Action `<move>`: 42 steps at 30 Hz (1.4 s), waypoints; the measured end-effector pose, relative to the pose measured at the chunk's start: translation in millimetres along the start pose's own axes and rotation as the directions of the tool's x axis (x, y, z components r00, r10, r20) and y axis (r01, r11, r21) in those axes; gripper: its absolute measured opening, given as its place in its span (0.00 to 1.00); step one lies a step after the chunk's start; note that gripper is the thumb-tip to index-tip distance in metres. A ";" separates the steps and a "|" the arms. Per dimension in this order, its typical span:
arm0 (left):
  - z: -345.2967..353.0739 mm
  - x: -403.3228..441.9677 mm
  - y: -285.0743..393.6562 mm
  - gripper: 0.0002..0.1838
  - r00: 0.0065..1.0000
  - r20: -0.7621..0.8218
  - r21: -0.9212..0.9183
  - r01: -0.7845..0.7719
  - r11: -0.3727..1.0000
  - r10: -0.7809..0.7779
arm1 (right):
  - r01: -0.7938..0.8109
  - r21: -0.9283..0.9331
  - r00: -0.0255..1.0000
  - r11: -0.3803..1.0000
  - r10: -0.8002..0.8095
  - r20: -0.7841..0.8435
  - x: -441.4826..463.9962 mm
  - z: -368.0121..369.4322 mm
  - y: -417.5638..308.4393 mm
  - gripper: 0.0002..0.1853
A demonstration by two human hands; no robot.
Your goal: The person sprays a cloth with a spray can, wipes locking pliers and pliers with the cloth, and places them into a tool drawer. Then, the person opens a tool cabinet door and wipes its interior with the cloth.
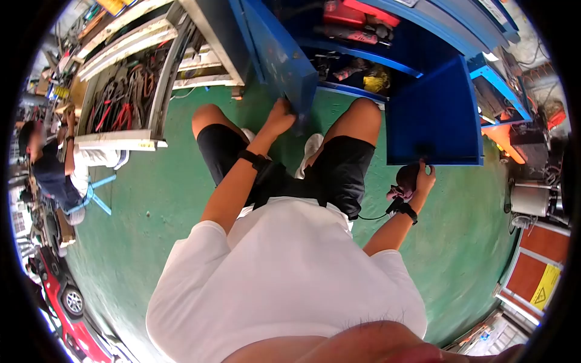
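A blue metal cabinet stands with both doors swung out. My left hand (280,118) is at the lower edge of the left cabinet door (281,57), its fingers curled against it. My right hand (425,179) is at the edge of the right cabinet door (433,112), fingertips touching it. A dark maroon bundle (407,176), apparently cloth, hangs at my right hand's palm side; its exact kind is unclear. Inside the cabinet, red power tools (348,33) lie on the upper shelf, with a yellow item (376,78) and other tools below.
An open drawer of pliers (127,100) juts out at left. Another person (51,157) sits beyond it by a light-blue stool (97,193). A red car (63,302) is at lower left. An orange-red panelled unit (532,266) stands right, above the green floor (151,242).
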State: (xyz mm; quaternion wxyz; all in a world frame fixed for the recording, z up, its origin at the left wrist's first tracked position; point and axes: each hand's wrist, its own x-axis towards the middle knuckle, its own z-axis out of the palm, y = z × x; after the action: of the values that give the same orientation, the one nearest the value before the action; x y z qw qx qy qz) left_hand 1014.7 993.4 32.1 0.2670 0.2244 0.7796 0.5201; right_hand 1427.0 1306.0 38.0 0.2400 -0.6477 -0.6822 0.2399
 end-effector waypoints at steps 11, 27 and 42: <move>-68.3 -52.0 -48.7 0.32 0.993 -0.094 -0.029 -0.073 0.997 0.070 | -0.584 0.794 0.812 0.172 0.160 0.562 -10.9 21.1 -20.5 0.26; -119.9 -116.9 16.6 0.42 0.913 -0.382 0.241 0.245 0.939 -0.141 | -0.476 0.868 0.824 0.144 -0.270 0.497 -88.7 -51.8 -229.5 0.20; -167.4 -143.0 114.7 0.40 0.474 -0.746 0.328 -0.350 0.877 0.468 | -0.172 0.877 0.784 0.449 -0.476 0.398 -123.9 55.1 -342.8 0.20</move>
State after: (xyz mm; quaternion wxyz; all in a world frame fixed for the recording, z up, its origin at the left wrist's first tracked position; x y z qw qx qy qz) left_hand 1022.4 829.0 218.1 -0.2643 0.1596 0.7688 0.5600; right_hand 1134.0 1165.6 212.3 0.3329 -0.2479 -0.5535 0.7220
